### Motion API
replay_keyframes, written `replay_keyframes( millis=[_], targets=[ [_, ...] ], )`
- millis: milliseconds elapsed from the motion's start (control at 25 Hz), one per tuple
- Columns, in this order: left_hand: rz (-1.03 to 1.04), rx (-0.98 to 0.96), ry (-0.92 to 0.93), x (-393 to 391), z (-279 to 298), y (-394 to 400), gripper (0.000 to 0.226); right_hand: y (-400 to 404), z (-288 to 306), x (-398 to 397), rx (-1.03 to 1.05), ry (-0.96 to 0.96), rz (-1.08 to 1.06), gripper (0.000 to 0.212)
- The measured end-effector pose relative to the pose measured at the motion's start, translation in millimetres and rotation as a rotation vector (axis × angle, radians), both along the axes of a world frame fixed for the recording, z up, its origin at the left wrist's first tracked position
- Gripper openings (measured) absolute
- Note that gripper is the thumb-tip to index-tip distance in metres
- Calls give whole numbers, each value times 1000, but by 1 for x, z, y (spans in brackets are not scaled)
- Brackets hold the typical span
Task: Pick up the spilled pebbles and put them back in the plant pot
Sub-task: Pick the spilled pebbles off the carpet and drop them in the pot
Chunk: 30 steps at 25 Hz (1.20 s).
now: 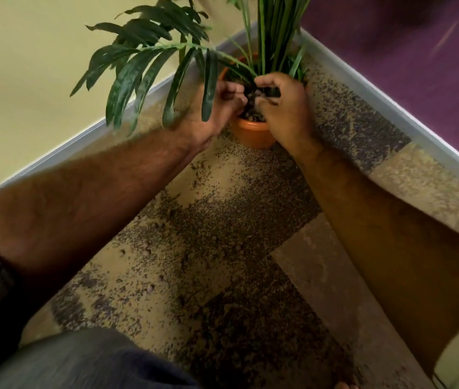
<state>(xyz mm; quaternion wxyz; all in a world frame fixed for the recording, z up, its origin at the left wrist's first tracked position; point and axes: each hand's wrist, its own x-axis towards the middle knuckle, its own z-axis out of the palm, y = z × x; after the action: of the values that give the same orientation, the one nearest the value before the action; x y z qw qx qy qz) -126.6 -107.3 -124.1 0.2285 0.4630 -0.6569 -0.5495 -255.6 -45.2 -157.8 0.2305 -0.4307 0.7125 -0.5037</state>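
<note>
both fingers (241, 94) over potted pebbles (252, 115)

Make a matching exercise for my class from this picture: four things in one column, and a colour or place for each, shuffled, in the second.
Column 1
1. plant pot
2. right-side wall
3. left hand
4. loose pebbles on the carpet

Column 2
A. purple
B. at the pot's left rim, partly behind a hanging leaf
C. orange
D. in front of the pot, between the two forearms

Pairs: 1-C, 2-A, 3-B, 4-D
</note>
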Motion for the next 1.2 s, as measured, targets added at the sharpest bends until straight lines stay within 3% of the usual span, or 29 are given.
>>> replay_keyframes(
  millis=[120,240,440,560,680,840,1000,1200],
  targets=[
    [27,-89,-84,1,-15,1,34,9,-3,2,-6,35,29,35],
    [69,-143,-23,17,-28,-9,34,16,-2,3,-40,104,8,28],
    [-147,-132,-170,72,-46,-17,19,24,-9,16,-69,158,194,17],
    [-247,-95,-316,116,-64,-16,23,35,-34,42,78,145,335,15],
    [-299,-169,-540,163,-88,-15,24,55,-68,68,355,145,519,19],
    [-278,-63,-680,232,-111,2,21,84,-93,97,735,366,743,43],
    [-71,24,-683,281,-143,38,15,97,-104,126,786,350,805,49],
    [-70,6,-736,292,-175,75,12,105,-111,145,705,385,914,45]
  ],
)
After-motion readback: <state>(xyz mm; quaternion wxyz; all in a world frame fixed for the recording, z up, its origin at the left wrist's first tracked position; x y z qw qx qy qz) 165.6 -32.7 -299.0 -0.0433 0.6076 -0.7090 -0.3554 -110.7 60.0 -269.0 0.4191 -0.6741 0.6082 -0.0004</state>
